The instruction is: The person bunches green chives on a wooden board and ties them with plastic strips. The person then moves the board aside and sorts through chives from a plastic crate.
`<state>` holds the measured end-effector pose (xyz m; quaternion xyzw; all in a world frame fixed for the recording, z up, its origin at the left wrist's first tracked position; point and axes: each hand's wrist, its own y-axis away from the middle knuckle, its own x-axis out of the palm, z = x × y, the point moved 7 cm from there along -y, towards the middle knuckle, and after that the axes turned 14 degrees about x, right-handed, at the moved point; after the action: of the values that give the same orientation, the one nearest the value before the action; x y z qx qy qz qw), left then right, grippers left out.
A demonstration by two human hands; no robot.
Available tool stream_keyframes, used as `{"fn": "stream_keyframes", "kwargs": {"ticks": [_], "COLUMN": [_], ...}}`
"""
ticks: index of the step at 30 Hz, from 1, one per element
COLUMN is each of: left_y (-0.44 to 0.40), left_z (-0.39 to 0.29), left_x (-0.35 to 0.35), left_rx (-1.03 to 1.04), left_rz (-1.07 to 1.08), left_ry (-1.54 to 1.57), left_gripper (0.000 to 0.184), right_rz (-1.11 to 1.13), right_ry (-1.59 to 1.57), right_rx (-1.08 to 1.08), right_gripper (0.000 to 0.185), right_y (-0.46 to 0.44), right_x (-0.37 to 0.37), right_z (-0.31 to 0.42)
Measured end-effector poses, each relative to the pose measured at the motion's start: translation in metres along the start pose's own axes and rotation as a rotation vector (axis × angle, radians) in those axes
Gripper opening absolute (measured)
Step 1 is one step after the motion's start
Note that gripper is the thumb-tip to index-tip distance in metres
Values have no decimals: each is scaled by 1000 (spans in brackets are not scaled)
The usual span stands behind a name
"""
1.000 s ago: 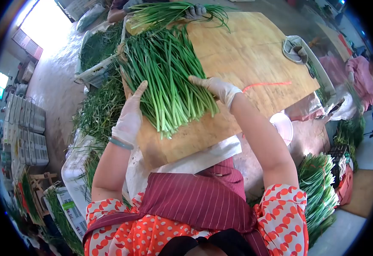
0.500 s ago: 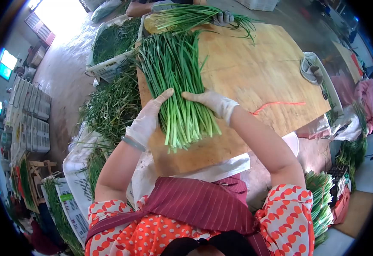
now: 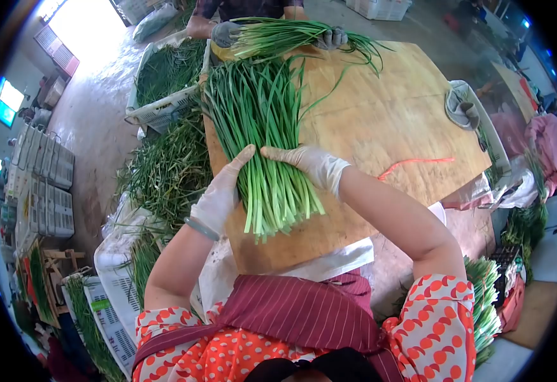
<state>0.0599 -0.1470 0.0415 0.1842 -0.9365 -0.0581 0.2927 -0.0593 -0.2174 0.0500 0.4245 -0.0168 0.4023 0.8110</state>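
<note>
A large bunch of garlic chives (image 3: pixel 258 108) lies on the wooden board (image 3: pixel 380 114), pale stem ends toward me and green leaves pointing away. My left hand (image 3: pixel 220 188), in a whitish glove, grips the bunch's left side with the thumb on top. From the other side my right hand (image 3: pixel 310 164), gloved too, clasps it, its thumb close to the left one. The fingers of both hands are partly hidden beneath the stems. To the right of my right hand lies a red tie strip (image 3: pixel 415 164).
Across the board, a co-worker's grey-gloved hands (image 3: pixel 333 38) hold another bunch of chives (image 3: pixel 285 38). A white crate (image 3: pixel 164 105) of greens and a heap of loose leaves (image 3: pixel 170 159) are on the left. A grey cloth item (image 3: pixel 462 109) rests at the board's right edge.
My hands have drawn slightly closer together around the bunch, the right one shifting left. The view has tilted a little, showing more of the co-worker's torso.
</note>
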Motion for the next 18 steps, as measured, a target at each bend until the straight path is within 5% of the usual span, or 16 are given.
{"fn": "stream_keyframes", "kwargs": {"ticks": [5, 7, 13, 18], "left_y": [12, 19, 30, 28], "left_z": [-1, -1, 5, 6], "left_x": [-9, -7, -7, 1], "left_rx": [-28, -85, -111, 14], "left_rz": [-44, -18, -18, -15], "left_ry": [18, 38, 26, 75], "left_gripper": [57, 56, 53, 49], "right_rz": [97, 217, 217, 189], "right_ry": [-13, -177, -96, -107], "right_rx": [2, 191, 105, -57], "right_gripper": [62, 62, 75, 60], "right_y": [5, 5, 8, 4], "right_x": [13, 18, 23, 28], "right_z": [-8, -29, -31, -16]}}
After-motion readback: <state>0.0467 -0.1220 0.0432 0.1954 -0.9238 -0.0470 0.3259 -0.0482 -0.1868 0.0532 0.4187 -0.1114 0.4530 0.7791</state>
